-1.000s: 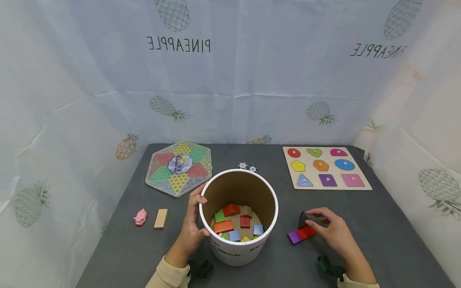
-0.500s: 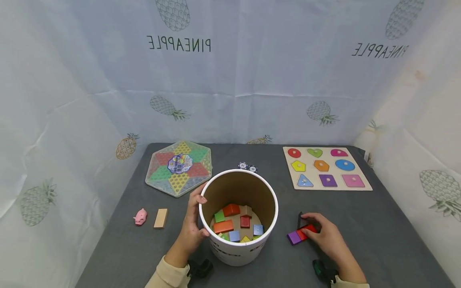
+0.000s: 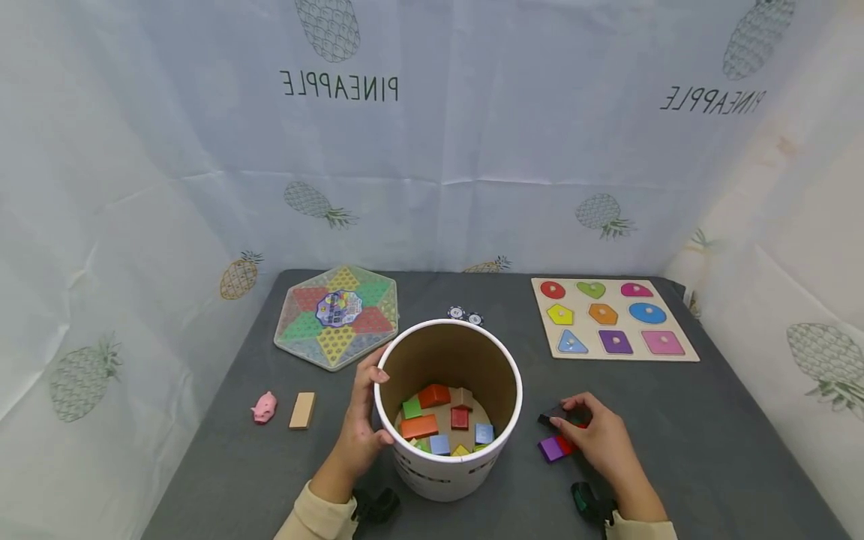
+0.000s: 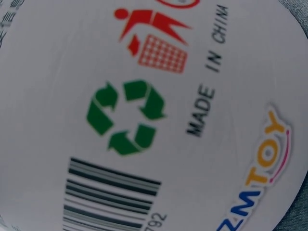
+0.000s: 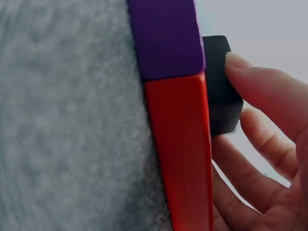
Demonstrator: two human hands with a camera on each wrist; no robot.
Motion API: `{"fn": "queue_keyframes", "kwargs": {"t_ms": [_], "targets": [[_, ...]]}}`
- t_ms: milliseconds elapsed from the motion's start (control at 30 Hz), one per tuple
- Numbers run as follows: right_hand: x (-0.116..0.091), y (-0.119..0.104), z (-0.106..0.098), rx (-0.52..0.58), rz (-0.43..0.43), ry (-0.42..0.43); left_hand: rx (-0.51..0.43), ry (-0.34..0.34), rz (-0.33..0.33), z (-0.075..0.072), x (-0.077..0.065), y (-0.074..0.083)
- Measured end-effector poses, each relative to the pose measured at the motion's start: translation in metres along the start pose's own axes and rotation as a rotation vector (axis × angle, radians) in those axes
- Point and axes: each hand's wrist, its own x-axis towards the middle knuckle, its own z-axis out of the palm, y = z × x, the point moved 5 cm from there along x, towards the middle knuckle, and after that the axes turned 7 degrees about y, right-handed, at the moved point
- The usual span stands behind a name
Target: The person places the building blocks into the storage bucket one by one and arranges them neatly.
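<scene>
My left hand (image 3: 359,431) grips the left rim of a white cylindrical bucket (image 3: 442,480), fingers outside and thumb at the front. Toy blocks in several colours, such as an orange block (image 3: 419,427), lie at its bottom. The bucket's printed wall (image 4: 211,159) fills the left wrist view. To the right of the bucket, my right hand (image 3: 601,435) pinches a black block (image 5: 222,86) between thumb and fingers. Just in front of it lie a purple block (image 3: 550,448) and a red block (image 5: 180,144), end to end; the hand partly hides the red one in the head view.
A hexagonal Chinese checkers board (image 3: 337,316) lies at the back left, a wooden shape puzzle (image 3: 610,319) at the back right. Behind the bucket are two poker chips (image 3: 466,315). A pink toy pig (image 3: 265,407) and a plain wooden block (image 3: 301,410) lie on the left.
The black block, upright behind the red one before, is now tipped over to the left in my right hand. That hand has shifted slightly left; the left hand and bucket stay put.
</scene>
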Motion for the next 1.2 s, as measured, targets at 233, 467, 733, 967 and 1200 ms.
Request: {"fn": "queue_keyframes", "kwargs": {"t_ms": [233,467,733,967,1200], "targets": [[-0.002,-0.003,-0.011,0.048,0.078,0.092,-0.011,-0.008,0.003,0.001,-0.001,0.000],[-0.008,-0.047,-0.047,0.212,-0.113,0.271,-0.019,-0.005,0.009,0.001,0.001,0.001],[-0.024,-0.152,-0.093,0.511,-0.474,0.239,-0.024,-0.005,0.018,0.001,0.000,0.001],[-0.036,-0.218,-0.092,0.520,-0.704,0.119,-0.026,-0.003,0.003,0.001,-0.002,0.000],[-0.033,-0.233,-0.053,0.374,-0.815,0.000,-0.010,0.000,0.012,0.000,-0.002,-0.001]]}}
